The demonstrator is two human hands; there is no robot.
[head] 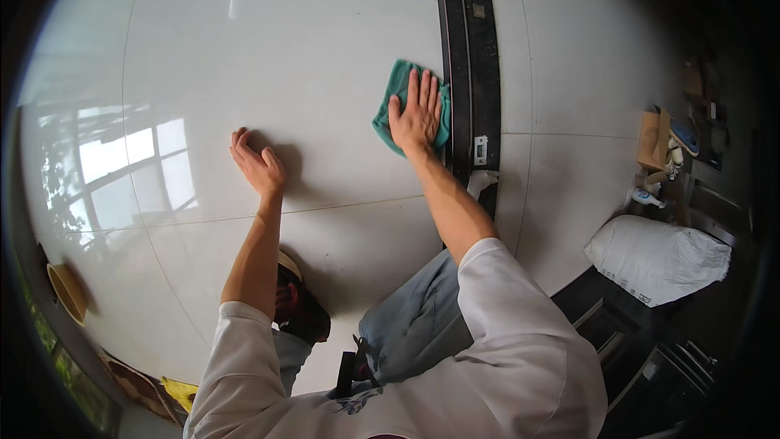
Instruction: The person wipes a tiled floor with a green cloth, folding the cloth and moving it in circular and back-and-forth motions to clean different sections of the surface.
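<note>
My right hand (416, 114) lies flat on a folded green cloth (398, 81), pressing it onto the glossy white tile floor (292, 61). The cloth's right edge meets a dark door-track strip (481, 73) that runs across the floor. Part of the cloth is hidden beneath the palm and fingers. My left hand (259, 163) is over the floor to the left, fingers loosely bent and nothing in it. Its shadow falls on the tile beside it; whether it touches the floor I cannot tell.
A white metal plate (481, 150) sits on the track, near a crumpled whitish piece (481, 181). To the right are a stuffed white sack (661, 259), a cardboard box (653, 140), a bottle (647, 197) and a blue shoe (685, 137). A tan bowl-like container (67, 294) and yellow cloth-like item (179, 391) are left.
</note>
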